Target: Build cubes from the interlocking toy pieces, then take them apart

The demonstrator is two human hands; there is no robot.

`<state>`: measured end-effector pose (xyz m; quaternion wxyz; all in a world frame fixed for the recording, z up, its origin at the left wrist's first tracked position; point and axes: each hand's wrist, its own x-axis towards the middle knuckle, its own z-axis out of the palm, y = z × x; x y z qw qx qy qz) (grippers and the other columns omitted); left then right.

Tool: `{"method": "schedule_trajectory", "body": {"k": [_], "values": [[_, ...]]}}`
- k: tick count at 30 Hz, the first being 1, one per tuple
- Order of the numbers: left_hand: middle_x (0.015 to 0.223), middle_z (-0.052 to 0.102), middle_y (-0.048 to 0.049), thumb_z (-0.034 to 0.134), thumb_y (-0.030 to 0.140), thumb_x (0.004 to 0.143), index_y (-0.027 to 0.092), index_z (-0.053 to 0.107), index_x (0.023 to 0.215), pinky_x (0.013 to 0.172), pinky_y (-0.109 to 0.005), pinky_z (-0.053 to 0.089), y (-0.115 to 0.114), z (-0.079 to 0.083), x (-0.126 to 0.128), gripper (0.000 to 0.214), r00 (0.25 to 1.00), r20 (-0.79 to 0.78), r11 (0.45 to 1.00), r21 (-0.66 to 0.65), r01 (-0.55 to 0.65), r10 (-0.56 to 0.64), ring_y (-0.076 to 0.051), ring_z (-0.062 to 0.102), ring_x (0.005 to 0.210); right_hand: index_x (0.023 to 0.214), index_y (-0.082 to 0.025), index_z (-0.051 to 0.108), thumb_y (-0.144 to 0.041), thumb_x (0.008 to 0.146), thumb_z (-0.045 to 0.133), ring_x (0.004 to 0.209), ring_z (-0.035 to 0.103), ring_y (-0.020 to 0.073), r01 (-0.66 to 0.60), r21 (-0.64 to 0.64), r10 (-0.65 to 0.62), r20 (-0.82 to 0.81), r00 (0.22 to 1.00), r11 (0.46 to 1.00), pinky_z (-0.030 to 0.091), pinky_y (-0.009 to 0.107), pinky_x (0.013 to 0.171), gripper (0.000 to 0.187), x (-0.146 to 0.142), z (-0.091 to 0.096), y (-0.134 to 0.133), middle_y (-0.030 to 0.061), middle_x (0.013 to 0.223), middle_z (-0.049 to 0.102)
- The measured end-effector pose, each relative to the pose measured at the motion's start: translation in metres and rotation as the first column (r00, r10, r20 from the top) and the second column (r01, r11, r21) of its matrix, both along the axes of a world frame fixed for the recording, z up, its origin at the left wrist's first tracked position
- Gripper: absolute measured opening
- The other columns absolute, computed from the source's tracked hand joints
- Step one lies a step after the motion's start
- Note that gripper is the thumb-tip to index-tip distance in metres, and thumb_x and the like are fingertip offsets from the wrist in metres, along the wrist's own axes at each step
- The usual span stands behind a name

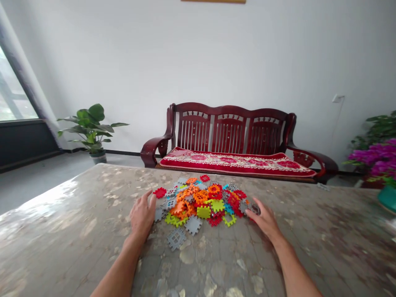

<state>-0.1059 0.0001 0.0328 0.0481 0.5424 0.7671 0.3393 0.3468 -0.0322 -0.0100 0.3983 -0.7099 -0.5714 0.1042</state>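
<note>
A heap of flat plastic building tiles with notched edges [202, 198] lies on the table, in orange, red, lime green, grey and blue. My left hand [142, 213] is at the heap's left edge, thumb apart from the fingers, beside a grey tile [159, 214] and a red tile [160, 192]. On the opposite side my right hand [262, 217] has its thumb and fingers apart, close to grey and red tiles; whether it touches them I cannot tell. Nearest to me lie a grey window tile [176, 239] and a plain grey tile [193, 225].
The table [213, 264] has a patterned, glossy cover. Behind it stands a dark red wooden bench [229, 128] with a red floral cushion [235, 160]. A potted plant [94, 128] is at the left. Purple flowers [375, 161] in a teal pot [388, 198] stand at the right.
</note>
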Motion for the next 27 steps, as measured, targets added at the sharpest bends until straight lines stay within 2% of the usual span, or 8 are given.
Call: {"method": "schedule_trajectory", "body": {"k": [4,7,10,16,27], "values": [[0.124,0.066,-0.0114,0.030,0.044,0.096,0.020,0.061,0.126,0.091,-0.039,0.049,0.005,-0.014,-0.006,0.049,0.998,0.046,0.999,-0.007,0.050,-0.050,-0.027,0.063,0.109,0.132,-0.023,0.055,-0.042,0.070,0.066,0.121,0.052,0.0270,-0.077,-0.016,0.079,0.196,0.977,0.997,0.037,0.045,0.104,0.065,-0.013,0.008,-0.005,0.0066,0.132,0.059],[0.120,0.069,-0.0093,0.033,0.043,0.095,0.023,0.063,0.124,0.086,-0.037,0.051,0.012,-0.015,-0.008,0.047,0.997,0.023,0.996,-0.045,0.073,-0.072,-0.027,0.065,0.103,0.123,-0.023,0.061,-0.036,0.073,0.063,0.116,0.055,0.0251,-0.147,-0.031,0.150,0.268,0.952,0.989,0.040,0.042,0.102,0.052,-0.018,0.015,-0.007,0.0063,0.126,0.062],[0.120,0.069,-0.0079,0.034,0.043,0.094,0.023,0.063,0.122,0.087,-0.035,0.050,0.018,-0.015,-0.010,0.045,0.994,-0.018,0.992,-0.072,0.108,-0.109,-0.026,0.065,0.105,0.114,-0.022,0.066,-0.035,0.077,0.059,0.110,0.058,0.0239,-0.168,-0.019,0.166,0.304,0.938,0.986,0.043,0.041,0.098,0.040,-0.022,0.020,-0.008,0.0069,0.119,0.064],[0.123,0.067,-0.0078,0.032,0.042,0.093,0.025,0.067,0.114,0.092,-0.037,0.047,0.020,-0.015,-0.011,0.044,0.980,-0.085,0.978,-0.125,0.166,-0.177,-0.026,0.062,0.111,0.096,-0.022,0.068,-0.029,0.076,0.054,0.101,0.062,0.0229,-0.142,0.030,0.126,0.301,0.945,0.989,0.047,0.039,0.093,0.026,-0.027,0.024,-0.010,0.0057,0.108,0.068],[0.121,0.068,-0.0058,0.037,0.041,0.092,0.026,0.068,0.114,0.089,-0.034,0.050,0.022,-0.018,-0.014,0.041,0.982,-0.080,0.980,-0.112,0.163,-0.172,-0.023,0.065,0.105,0.102,-0.023,0.064,-0.034,0.079,0.050,0.101,0.064,0.0230,-0.050,0.117,0.032,0.152,0.988,0.992,0.049,0.038,0.094,0.029,-0.019,0.017,-0.007,0.0059,0.108,0.070]]}}
